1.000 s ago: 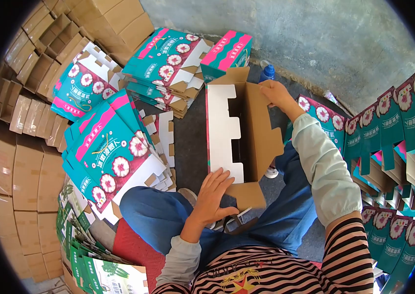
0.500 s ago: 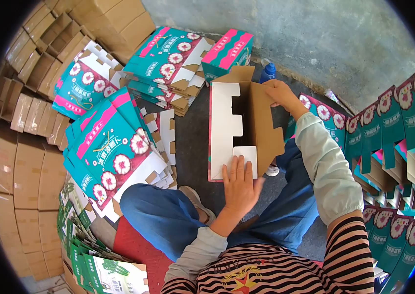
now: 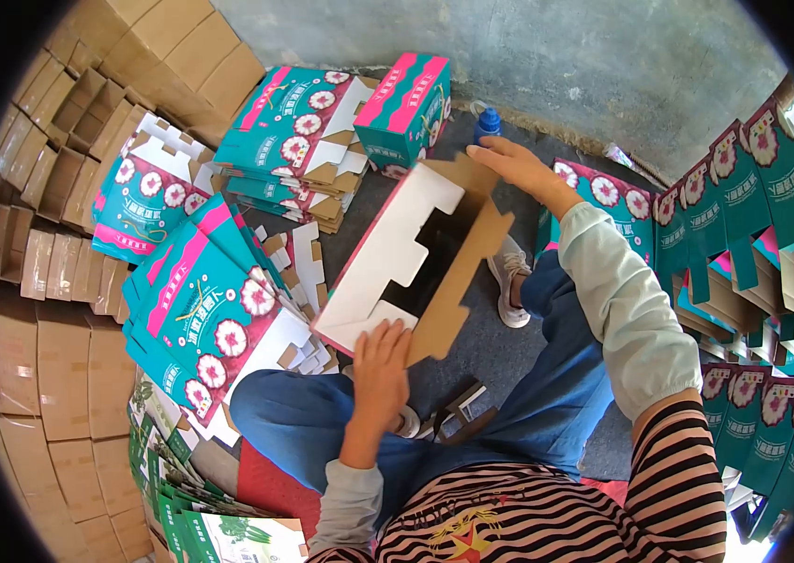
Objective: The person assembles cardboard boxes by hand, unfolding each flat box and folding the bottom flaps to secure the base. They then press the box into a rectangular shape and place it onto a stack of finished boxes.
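Observation:
A cardboard box [image 3: 383,239] stands on a slant between my knees, its top open and its inside dark. It has a white notched flap on its left side and brown flaps on the right and at the far end. My left hand [image 3: 380,371] grips its near end, with the fingers over the edge. At the far end my right hand [image 3: 526,176] holds the brown corner flap, thumb side partly hidden. Left of the box lie flat teal and pink printed cartons [image 3: 204,319], overlapping in a pile.
A closed teal and pink box [image 3: 403,108] stands beyond more stacked flat cartons [image 3: 289,127]. A blue bottle [image 3: 488,125] is near the wall. Brown cartons [image 3: 64,366] rise on the left, teal boxes [image 3: 730,225] on the right. Green printed packaging [image 3: 228,537] lies at lower left.
The box has turned clockwise and its near end has swung left. My left hand has moved left with it; my right hand has shifted from the side flap to the far corner.

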The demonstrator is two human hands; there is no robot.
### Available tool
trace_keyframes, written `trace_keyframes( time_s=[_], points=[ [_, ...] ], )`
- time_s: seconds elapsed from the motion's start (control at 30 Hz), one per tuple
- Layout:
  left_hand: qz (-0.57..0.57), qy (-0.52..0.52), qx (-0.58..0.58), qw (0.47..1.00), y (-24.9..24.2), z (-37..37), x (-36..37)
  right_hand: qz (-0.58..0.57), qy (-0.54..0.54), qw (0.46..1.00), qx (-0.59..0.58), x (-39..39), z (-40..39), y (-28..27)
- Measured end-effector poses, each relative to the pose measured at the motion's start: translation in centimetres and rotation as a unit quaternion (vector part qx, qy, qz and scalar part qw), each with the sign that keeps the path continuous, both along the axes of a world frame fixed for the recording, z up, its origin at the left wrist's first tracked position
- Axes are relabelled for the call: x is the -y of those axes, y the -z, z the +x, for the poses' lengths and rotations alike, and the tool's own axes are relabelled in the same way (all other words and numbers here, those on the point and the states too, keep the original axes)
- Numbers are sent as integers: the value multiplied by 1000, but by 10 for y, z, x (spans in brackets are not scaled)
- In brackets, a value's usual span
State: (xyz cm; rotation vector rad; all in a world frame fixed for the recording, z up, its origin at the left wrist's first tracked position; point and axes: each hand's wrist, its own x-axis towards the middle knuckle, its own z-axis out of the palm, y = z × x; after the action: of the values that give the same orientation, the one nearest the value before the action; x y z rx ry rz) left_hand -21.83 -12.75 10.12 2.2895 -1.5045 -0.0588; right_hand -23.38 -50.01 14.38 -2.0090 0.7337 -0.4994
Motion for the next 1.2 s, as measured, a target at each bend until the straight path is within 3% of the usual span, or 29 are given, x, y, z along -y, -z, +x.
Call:
trace_keyframes(
  time_s=[0.03,0.13,0.2,0.37,0.43,0.53,0.6,0.73,1.2],
  points=[
    [2,5,-6,1000,-1,8,-10,93,-117,988,-25,-8,-3,-22],
    [-28,-18,-36,999,1,20,-18,162,-259,944,-127,-20,3,-17],
    [-77,-52,-61,994,6,23,-13,137,-292,928,-186,-33,4,-10],
    [-151,-230,-151,950,2,25,2,123,-280,935,-179,-36,10,0],
    [-209,-291,-197,913,6,23,11,31,-278,946,-161,-39,10,4],
    [-229,-244,50,941,15,31,19,-118,-280,947,-107,-46,11,9],
    [-156,-226,33,961,11,28,19,-251,-294,921,-40,-60,10,14],
    [-64,-194,88,975,9,28,16,-463,-355,808,-81,-84,5,19],
    [17,-168,72,983,24,38,16,-406,-403,800,-182,-87,24,39]
  ],
)
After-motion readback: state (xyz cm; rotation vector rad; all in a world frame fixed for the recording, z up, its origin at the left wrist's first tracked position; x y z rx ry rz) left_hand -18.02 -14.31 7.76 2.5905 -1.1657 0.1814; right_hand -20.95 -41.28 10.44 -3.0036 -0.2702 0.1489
